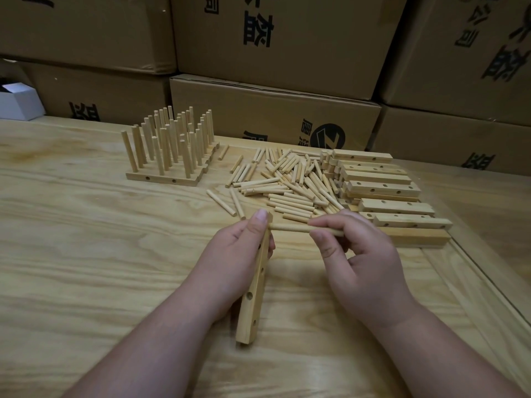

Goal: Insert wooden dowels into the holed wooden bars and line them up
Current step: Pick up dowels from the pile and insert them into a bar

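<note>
In the head view, the left hand (244,248) grips a holed wooden bar (255,285) near its far end, thumb laid along the top, fingers curled round the bar. The bar runs lengthwise away from the person, its near end low over the wooden table (86,254), its holes facing right. The right hand (353,254) pinches a single dowel (290,227) between thumb and fingertips. The dowel lies level, pointing left, and its left tip meets the bar's far end just beside the left thumb. The two hands are near each other, joined only through dowel and bar.

Beyond the hands, in the middle of the table, lies a loose pile of dowels (287,179). To the right of it sits a stack of empty bars (385,196), reaching down beside the right hand. At the far left stand the finished bars (169,173), set side by side with dowels upright. Cardboard boxes (273,53) wall the far side, and a small white box (20,101) sits at the far left.
</note>
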`<action>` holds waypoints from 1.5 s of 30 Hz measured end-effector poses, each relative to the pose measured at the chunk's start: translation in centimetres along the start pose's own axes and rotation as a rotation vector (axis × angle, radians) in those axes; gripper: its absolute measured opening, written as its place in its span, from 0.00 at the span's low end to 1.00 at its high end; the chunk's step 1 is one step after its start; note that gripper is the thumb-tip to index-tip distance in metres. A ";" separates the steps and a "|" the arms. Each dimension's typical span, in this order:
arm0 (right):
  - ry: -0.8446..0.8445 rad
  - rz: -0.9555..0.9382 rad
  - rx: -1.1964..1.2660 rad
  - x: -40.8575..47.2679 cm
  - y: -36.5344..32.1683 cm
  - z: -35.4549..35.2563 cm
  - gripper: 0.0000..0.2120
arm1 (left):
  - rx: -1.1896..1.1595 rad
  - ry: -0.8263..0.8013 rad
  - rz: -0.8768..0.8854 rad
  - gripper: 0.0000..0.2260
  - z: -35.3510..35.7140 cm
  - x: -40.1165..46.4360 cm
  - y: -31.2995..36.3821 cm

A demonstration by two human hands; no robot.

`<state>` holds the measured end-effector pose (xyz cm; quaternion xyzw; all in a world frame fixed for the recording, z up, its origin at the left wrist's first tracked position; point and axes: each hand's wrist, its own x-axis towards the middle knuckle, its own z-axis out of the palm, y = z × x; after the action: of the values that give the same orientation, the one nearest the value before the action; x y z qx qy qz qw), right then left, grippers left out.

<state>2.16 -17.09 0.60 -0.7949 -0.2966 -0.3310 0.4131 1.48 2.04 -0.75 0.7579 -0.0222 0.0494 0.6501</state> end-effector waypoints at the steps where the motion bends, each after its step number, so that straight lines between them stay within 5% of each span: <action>1: -0.004 0.022 -0.005 0.0 0.0 0.0 0.08 | 0.006 -0.008 0.006 0.26 -0.1 0.0 0.0; 22: -0.079 0.176 0.040 0.0 -0.4 0.4 0.05 | -0.073 -0.031 -0.061 0.33 0.2 0.1 -0.2; 36: -0.191 0.163 -0.198 1.3 -2.0 0.4 0.09 | 0.179 -0.018 0.002 0.31 0.4 -0.1 -0.4; 45: -0.313 0.408 -0.021 1.6 -2.1 -0.1 0.05 | 0.148 -0.099 -0.011 0.29 0.3 -0.1 0.0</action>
<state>1.49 -15.85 2.83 -0.8842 -0.1868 -0.1167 0.4120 1.36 1.74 -0.82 0.8056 -0.0465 0.0099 0.5906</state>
